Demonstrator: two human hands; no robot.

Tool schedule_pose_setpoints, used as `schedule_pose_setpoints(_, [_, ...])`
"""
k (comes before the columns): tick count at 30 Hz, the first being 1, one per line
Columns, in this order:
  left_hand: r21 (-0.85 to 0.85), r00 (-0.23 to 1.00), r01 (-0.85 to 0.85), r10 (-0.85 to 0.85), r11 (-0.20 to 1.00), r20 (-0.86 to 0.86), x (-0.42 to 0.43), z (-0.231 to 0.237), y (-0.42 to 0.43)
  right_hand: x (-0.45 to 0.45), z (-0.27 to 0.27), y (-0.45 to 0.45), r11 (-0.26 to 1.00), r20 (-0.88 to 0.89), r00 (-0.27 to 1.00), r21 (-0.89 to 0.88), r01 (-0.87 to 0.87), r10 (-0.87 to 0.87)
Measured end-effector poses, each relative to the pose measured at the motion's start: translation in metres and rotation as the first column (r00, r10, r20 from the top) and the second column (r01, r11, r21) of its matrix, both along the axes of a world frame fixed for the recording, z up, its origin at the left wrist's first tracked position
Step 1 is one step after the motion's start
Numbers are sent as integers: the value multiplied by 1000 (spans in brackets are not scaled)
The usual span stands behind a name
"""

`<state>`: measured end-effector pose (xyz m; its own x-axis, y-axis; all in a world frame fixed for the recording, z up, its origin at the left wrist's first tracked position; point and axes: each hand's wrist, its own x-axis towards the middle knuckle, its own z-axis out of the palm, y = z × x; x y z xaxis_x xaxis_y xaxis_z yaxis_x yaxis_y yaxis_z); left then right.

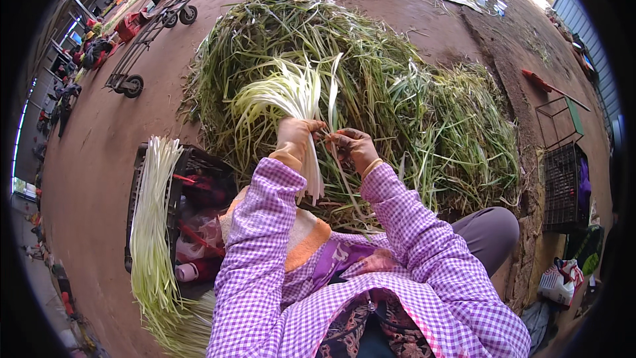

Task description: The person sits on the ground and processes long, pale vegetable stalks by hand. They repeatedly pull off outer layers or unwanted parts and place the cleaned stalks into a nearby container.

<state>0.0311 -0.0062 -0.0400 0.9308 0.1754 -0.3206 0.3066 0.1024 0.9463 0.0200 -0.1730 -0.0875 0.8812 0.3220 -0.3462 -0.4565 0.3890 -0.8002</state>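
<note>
My left hand, in an orange-tan glove, is closed around a bunch of pale blanched leafy stalks. Their yellow-green tips fan out above the fist, and the white ends hang below it. Close on its right, my right hand pinches a single pale stalk between thumb and fingers, its lower part trailing down. Both hands are over a large heap of green and withered leaves. At the left, a long bundle of similar stalks lies across the edge of a black plastic crate.
More stalks lie below the crate, which holds bags and a pink-lidded bottle. A metal hand cart stands upper left. At the right are a metal-framed stool, another black crate and a plastic bag.
</note>
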Motion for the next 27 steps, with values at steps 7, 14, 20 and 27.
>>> schedule_pose_setpoints(7, [-7, 986, 110, -110, 994, -129, 11, -16, -5, 1, -15, -19, 988, -138, 988, 145, -51, 71])
schedule_pose_setpoints(14, [-114, 957, 234, -249, 966, -149, 1, -3, -9, -10, -40, -9, 766, -159, 905, 601, -228, 395])
schedule_pose_setpoints(20, [-245, 944, 208, -260, 947, -202, -7, 7, -15, -17, -44, -3, 888, -211, 949, 444, -121, 235])
schedule_pose_setpoints(27, [-259, 970, 188, -220, 947, -101, -1, -2, -6, 0, -14, -15, 966, -168, 972, 224, -125, 165])
